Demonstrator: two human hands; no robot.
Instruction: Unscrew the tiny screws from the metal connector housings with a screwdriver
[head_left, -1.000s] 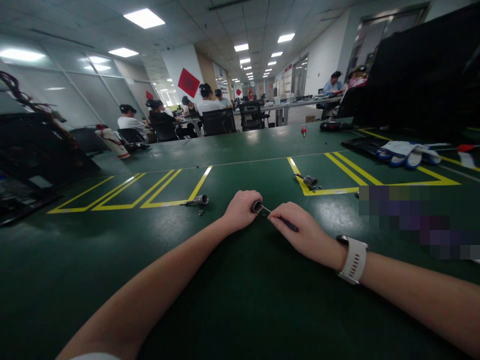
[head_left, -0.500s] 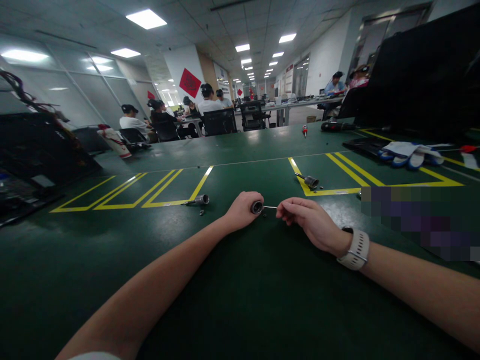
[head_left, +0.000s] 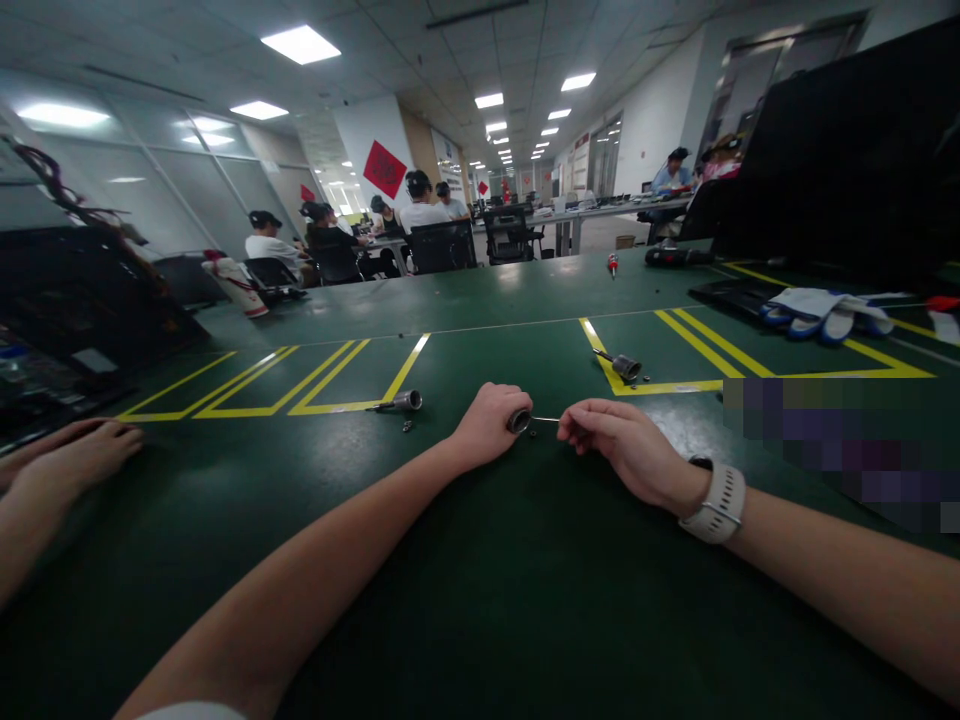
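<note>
My left hand point(head_left: 491, 425) is closed around a cup-shaped metal bit point(head_left: 518, 420), its round hollow end facing me. Closed fingers of my right hand point(head_left: 600, 430) pinch a thin metal rod point(head_left: 546, 420) that reaches across to the side of this bit. Whether the rod's tip sits inside the bit is too small to tell. A tiny dark part point(head_left: 533, 433) lies on the table just below the rod. Two similar metal bits with shanks rest farther off, one to the left point(head_left: 405, 400) and one to the right point(head_left: 622, 367), with small loose pieces beside each.
Yellow tape marks rectangles on the green table point(head_left: 480, 580). Another person's hands point(head_left: 75, 455) rest at the left edge. White-and-blue gloves point(head_left: 825, 312), a red screwdriver point(head_left: 613, 265) and a large dark screen point(head_left: 847, 150) are at the right. Several people sit behind.
Another person's hands have come in at the left edge. My hands keep the same hold; the bit in my left hand has turned slightly. The whole view has shifted a little.
</note>
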